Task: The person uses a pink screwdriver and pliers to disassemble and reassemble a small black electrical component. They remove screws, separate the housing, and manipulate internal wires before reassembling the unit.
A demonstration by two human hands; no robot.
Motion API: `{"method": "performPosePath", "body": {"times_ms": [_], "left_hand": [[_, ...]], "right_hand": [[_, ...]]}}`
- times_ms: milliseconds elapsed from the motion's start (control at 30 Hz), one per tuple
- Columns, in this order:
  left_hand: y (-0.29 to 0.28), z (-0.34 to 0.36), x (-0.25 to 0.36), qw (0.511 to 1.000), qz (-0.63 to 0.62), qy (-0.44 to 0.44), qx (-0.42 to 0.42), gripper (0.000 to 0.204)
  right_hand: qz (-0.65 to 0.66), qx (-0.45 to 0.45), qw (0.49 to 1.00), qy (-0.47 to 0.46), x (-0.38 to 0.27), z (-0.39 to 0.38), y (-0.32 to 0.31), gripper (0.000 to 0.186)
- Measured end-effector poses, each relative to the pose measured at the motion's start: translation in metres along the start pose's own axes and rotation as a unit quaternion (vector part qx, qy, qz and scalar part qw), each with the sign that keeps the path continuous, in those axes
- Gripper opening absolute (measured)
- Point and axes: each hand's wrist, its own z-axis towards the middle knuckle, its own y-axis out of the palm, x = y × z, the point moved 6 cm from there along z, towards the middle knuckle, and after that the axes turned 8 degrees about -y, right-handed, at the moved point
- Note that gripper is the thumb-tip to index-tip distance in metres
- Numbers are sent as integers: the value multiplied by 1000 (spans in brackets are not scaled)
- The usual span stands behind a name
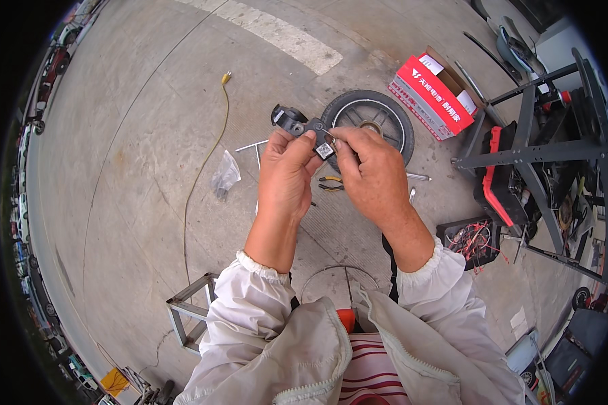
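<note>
My left hand (285, 177) grips a black part (319, 125) between thumb and fingers, holding it up in front of me. A rounded, hollow end of the part sticks out past the fingers to the left, and a square white printed label sits on its lower right. My right hand (373, 177) is closed in a pinch at the right edge of the part. A thin sliver shows at those fingertips, too small to name. Beyond the hands a wheel with a black tyre (408, 128) lies flat on the ground, partly hidden by my right hand.
Yellow-handled pliers (331, 183) and a clear plastic bag (225, 175) lie on the concrete. A red box (434, 101) stands behind the wheel. At right are a metal rack (520, 156) and a tray of red wires (476, 241). A yellow cable (209, 158) runs along the left.
</note>
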Motion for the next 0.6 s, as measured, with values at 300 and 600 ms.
{"method": "performPosePath", "body": {"times_ms": [300, 600], "left_hand": [[1, 0, -3, 999, -37, -26, -24, 14], [3, 1, 3, 997, -14, -51, -58, 12]], "right_hand": [[30, 13, 999, -5, 1, 0, -1, 19], [-10, 0, 998, -64, -4, 4, -7, 19]]}}
